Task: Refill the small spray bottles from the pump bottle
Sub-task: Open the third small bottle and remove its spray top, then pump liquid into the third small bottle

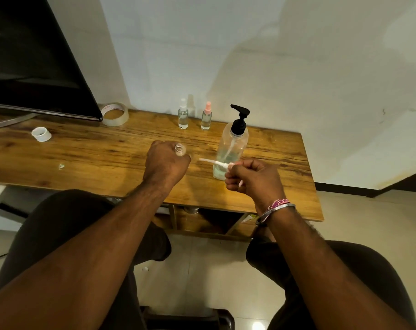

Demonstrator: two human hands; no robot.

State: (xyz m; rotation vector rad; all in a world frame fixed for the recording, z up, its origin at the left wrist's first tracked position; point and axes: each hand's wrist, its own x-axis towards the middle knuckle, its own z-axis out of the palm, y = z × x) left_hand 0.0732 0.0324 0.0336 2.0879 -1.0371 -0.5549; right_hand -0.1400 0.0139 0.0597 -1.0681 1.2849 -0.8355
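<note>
While the person sits before the wooden counter, the head view shows both forearms reaching over it. The left hand is curled around a small open bottle, of which only the clear threaded neck shows above the fist, without cap. The right hand is closed around a white spray head, and its thin dip tube points left toward the open bottle but does not touch it. The pump bottle with black pump stands upright just behind the right hand, with a little liquid at the bottom. Near the wall stand two more small spray bottles, one with a white top and one with a pink top, side by side. At the far left lie a roll of clear tape and a white cap, below a dark screen. The right wrist wears a metal bangle.
</note>
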